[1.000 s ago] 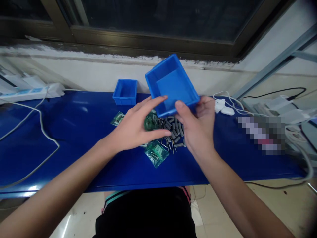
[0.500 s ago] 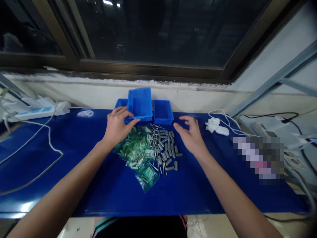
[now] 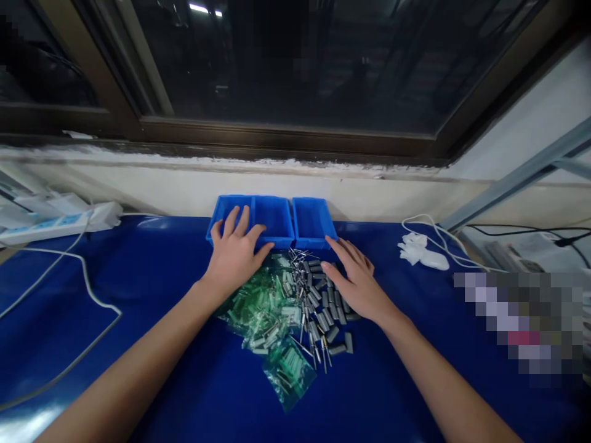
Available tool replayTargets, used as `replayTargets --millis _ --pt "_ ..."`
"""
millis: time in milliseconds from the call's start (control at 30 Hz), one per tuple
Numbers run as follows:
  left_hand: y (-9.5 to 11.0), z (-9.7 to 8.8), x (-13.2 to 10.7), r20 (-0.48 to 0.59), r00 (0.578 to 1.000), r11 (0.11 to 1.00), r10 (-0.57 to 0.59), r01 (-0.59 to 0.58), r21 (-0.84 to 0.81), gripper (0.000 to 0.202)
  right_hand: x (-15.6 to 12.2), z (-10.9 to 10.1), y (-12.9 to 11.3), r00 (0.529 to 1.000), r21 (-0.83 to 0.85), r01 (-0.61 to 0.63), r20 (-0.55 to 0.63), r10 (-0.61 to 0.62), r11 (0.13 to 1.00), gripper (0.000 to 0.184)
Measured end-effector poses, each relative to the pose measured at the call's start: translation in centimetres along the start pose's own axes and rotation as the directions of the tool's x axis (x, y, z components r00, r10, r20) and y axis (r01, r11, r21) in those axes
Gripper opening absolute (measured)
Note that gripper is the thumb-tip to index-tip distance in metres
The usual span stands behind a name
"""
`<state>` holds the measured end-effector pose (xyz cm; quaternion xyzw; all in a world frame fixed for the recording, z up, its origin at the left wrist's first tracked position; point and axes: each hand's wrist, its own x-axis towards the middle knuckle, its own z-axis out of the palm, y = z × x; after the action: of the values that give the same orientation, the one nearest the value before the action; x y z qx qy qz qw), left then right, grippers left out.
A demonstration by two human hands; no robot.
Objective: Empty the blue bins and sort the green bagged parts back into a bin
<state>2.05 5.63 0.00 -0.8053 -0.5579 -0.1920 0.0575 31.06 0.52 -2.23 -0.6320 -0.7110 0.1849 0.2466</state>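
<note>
Left hand (image 3: 233, 258): fingers spread over left bin (image 3: 236, 203), thumb by middle bin (image 3: 273, 215)
Right hand (image 3: 360, 280): nearer right bin (image 3: 313, 216), thumb and forefinger apart, contact unclear
Right bin: mid-frame, up-left of right hand
Bin row: runs left-right

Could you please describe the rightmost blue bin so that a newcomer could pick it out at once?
On the blue table, three blue bins line the far edge. The rightmost bin is the one with the right hand at its near corner; the left hand is at the other two instead.
</note>
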Motion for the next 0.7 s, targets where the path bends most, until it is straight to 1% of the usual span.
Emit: replayTargets --millis 33,100,200,300,400,467,567,633,700 --pt "0.0 -0.2 -0.2 -0.005 1.0 1.0 -0.003 0.003 0.002 0.05 0.0 0.1 0.0 1.0 -0.01 -0.004 -0.002 0.004 1.0 0.063" --pt "0.1 -0.7 -0.7 0.019 1.0 1.0 0.009 -0.009 0.013 0.053 0.0 0.3 -0.1 1.0 -0.019 -0.012 -0.01 0.012 1.0 0.063" --pt "0.2 -1.4 -1.6 0.092 0.996 1.0 0.01 -0.012 0.024 0.061 -0.1 0.4 -0.3 0.999 -0.014 -0.009 -0.041 0.008 1.0 0.063" --pt "0.5 -1.8 -2.5 0.166 0.986 1.0 0.001 -0.005 0.026 0.069 -0.1 0.1 -0.5 0.998 0.002 -0.009 -0.063 0.009 1.0 0.066" --pt "1.2 -2.2 -3.3 0.2 0.98 0.999 0.001 -0.01 0.046 0.067 0.3 -0.6 -1.1 1.0 0.019 -0.024 -0.011 0.024 1.0 0.069" --pt "1.6 -2.6 -3.7 0.211 0.977 0.998 0.023 -0.036 0.056 0.069 0.8 -0.8 -1.8 0.998 -0.026 -0.019 0.053 0.02 0.999 0.07" --pt "1.9 -3.0 -4.0 0.246 0.969 0.999 0.026 -0.036 0.038 0.073 1.6 -0.6 -3.3 0.992 -0.169 -0.011 0.123 0.032 0.985 0.072" --pt "1.9 -2.9 -4.2 0.258 0.966 1.0 0.005 -0.011 0.021 0.075 1.9 -0.2 -4.3 0.99 -0.237 -0.018 0.13 0.05 0.971 0.072" --pt "1.9 -2.8 -4.6 0.236 0.972 1.0 -0.012 0.008 0.02 0.078 2.1 0.4 -5.1 0.992 -0.27 0.005 0.12 0.029 0.963 0.071"
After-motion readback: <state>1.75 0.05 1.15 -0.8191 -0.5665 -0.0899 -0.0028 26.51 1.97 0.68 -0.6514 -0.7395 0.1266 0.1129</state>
